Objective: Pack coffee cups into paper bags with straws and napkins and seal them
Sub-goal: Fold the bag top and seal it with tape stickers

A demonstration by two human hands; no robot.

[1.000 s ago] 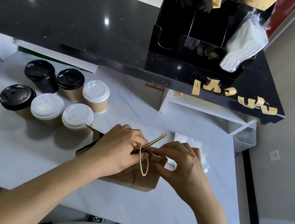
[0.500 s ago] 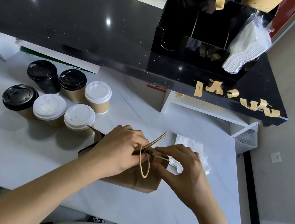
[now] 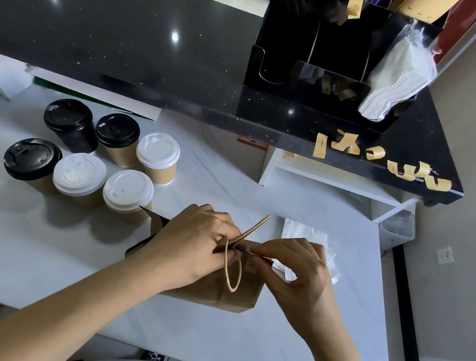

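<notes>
A brown paper bag [image 3: 226, 296] stands on the white table [image 3: 26, 254], its top folded shut and its twine handles [image 3: 233, 271] sticking out. My left hand [image 3: 190, 245] clamps the folded top from the left. My right hand [image 3: 300, 271] pinches the same fold from the right, thumb and forefinger on a small brown sticker at the edge. Several lidded coffee cups [image 3: 126, 192], some with black lids and some with white, stand in a cluster to the left. White napkins [image 3: 306, 234] lie just behind my right hand.
A black counter [image 3: 127, 43] runs across the back, with brown sticker strips [image 3: 406, 172] hanging on its front edge at the right. On it stands a black organiser [image 3: 288, 30] with a sleeve of white lids [image 3: 398, 78]. The table's edge is on the right.
My right hand has slid slightly right along the folded top, its fingers now pinching the edge. The left hand keeps its hold on the bag.
</notes>
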